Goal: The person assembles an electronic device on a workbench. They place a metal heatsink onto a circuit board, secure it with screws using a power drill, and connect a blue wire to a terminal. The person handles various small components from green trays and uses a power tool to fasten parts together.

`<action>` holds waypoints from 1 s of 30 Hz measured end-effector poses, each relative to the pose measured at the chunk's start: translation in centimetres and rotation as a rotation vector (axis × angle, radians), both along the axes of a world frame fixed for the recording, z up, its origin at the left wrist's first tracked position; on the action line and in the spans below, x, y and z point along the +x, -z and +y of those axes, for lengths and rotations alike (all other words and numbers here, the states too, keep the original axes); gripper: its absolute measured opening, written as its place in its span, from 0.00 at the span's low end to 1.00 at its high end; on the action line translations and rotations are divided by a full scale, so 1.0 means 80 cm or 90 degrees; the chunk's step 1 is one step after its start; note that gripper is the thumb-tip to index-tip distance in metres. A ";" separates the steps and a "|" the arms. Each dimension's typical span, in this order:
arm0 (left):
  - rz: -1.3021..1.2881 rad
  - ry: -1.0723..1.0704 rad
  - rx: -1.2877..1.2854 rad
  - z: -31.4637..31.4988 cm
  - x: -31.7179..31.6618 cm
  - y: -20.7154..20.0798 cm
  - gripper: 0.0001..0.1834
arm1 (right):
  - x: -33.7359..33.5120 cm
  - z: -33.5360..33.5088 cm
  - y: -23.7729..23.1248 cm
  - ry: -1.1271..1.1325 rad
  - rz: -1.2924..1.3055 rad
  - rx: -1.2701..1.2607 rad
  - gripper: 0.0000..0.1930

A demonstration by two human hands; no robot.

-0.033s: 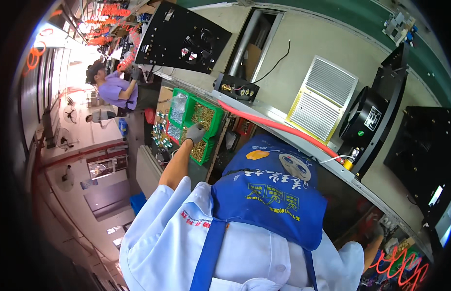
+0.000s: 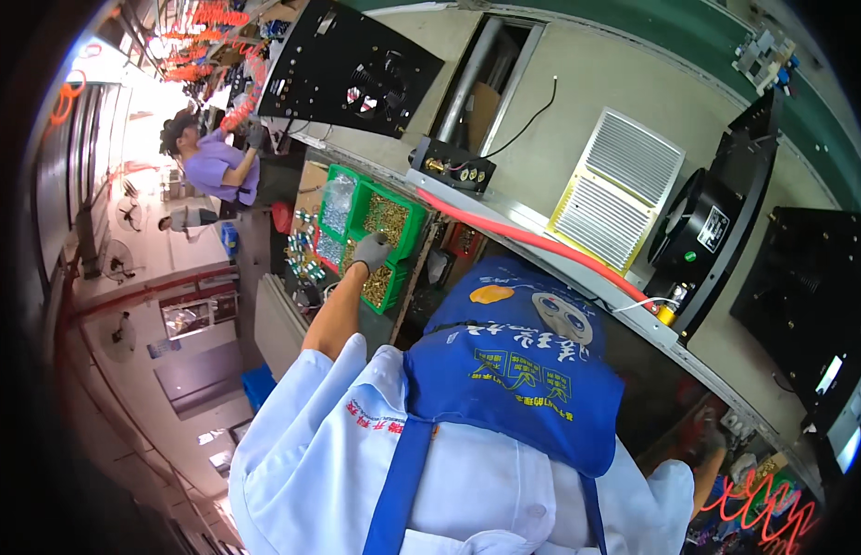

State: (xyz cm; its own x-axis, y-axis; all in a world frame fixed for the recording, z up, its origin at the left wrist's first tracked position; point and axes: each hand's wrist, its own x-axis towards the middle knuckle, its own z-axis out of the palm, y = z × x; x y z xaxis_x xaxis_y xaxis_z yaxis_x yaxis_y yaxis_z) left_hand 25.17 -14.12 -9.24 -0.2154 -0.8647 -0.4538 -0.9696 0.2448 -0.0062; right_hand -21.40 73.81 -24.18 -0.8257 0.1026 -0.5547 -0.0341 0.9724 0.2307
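- From my chest, 11 o'clock: bins (image 2: 417,223), fittings (image 2: 387,215) inside, my left hand (image 2: 370,251) over them.
- 12 o'clock: connector block (image 2: 453,168) on bench (image 2: 523,166) edge.
- 1 o'clock: finned panel (image 2: 618,188) on bench, fan (image 2: 691,237) just to its right.

The left glove (image 2: 371,250) is grey, the bins (image 2: 415,227) green, the apron (image 2: 514,384) printed blue; red hose (image 2: 541,243) follows the counter's near edge (image 2: 731,388).

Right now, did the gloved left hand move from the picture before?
No, not noticeably: the gloved left hand shows in the same place against the green bin.
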 end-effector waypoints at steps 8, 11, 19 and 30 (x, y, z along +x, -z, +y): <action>0.089 0.078 0.038 -0.049 0.043 0.082 0.30 | 0.139 -0.136 -0.015 0.020 -0.356 -0.116 0.27; 0.081 0.165 0.048 -0.070 0.036 0.109 0.35 | 0.194 -0.189 -0.006 0.056 -0.417 -0.164 0.27; 0.191 0.145 0.031 -0.071 0.037 0.132 0.30 | 0.284 -0.414 -0.081 0.021 -0.194 -0.280 0.27; 0.319 0.137 -0.021 -0.072 0.052 0.144 0.19 | 0.349 -0.543 -0.182 0.051 -0.102 -0.371 0.26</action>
State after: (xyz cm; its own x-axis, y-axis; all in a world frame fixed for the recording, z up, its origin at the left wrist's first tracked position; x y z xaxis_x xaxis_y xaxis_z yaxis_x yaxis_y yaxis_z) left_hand 29.35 -19.88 -20.79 -0.5723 -0.7892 -0.2227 -0.7834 0.4459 0.4330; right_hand 6.53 30.35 -9.61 -0.7297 -0.1967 -0.6549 0.0541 0.9382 -0.3420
